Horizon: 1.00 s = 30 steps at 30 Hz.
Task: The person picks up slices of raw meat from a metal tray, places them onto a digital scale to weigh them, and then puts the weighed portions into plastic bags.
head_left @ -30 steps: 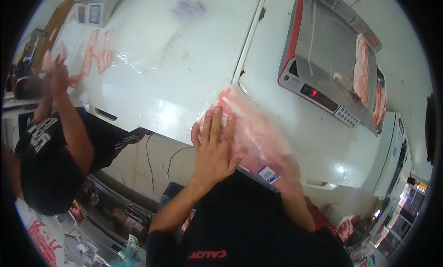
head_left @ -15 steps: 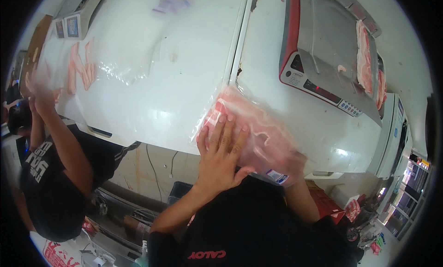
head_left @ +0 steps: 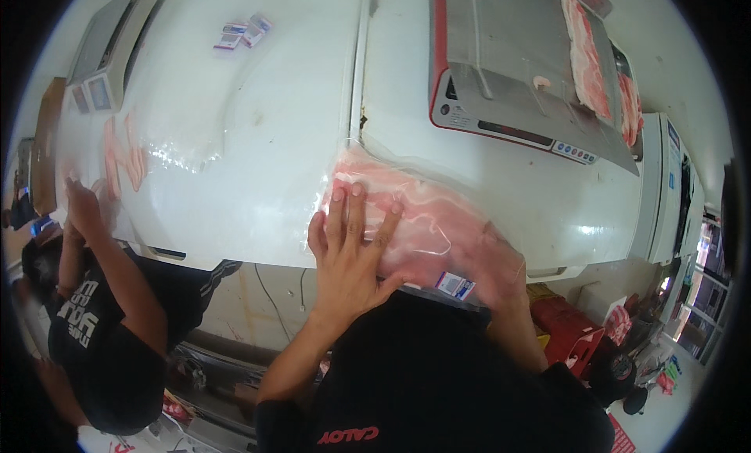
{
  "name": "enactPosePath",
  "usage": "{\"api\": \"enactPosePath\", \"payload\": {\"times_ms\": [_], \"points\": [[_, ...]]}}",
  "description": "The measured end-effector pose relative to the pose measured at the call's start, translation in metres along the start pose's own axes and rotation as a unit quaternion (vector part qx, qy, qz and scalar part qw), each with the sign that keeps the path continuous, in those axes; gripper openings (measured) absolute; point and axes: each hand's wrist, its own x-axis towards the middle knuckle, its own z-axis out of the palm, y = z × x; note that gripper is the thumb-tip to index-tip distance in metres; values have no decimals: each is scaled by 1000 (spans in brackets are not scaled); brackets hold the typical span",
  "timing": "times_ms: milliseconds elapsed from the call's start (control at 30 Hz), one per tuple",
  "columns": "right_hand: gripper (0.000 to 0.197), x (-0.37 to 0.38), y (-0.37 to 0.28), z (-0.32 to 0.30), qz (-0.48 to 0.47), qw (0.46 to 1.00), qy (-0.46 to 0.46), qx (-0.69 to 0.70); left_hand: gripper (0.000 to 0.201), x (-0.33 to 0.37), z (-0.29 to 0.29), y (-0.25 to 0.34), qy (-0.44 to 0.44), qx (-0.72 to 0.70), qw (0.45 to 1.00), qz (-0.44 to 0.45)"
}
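Slices of pale pink, fat-streaked meat [head_left: 418,218] lie in a clear plastic bag [head_left: 373,157] at the front edge of the white top. My left hand [head_left: 352,249] rests flat on the bag's left part, fingers spread, the thumb near its front edge. At the right end, my right hand [head_left: 501,269] reaches in under the clear plastic, against the meat. Its fingers are blurred by the film, so their grip cannot be made out. A small printed label [head_left: 454,285] sits on the bag between my hands.
A red-and-grey machine [head_left: 501,101] with a button panel stands at the far right, with meat strips [head_left: 585,58] on it. Small labels [head_left: 242,32] and clear plastic [head_left: 188,132] lie at the left. Another person's hands [head_left: 84,203] are near thin meat strips [head_left: 125,159].
The view has shifted, so the bag and my hands appear farther left. My left hand keeps its place on the bag. The other person's hands have come lower, by the top's edge.
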Motion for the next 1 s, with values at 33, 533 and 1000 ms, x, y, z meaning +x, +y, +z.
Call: {"api": "enactPosePath", "payload": {"times_ms": [33,533,1000], "points": [[48,-8,7,-7,49,987,45,144,92,-2,-2,3,-8,5,1000,4],[50,-29,10,-29,-45,974,14,220,96,10,7,54,-98,-11,986,131],[30,-46,35,-80,-15,966,194,171,69,25,-27,21,50,-133,985,102]]}}
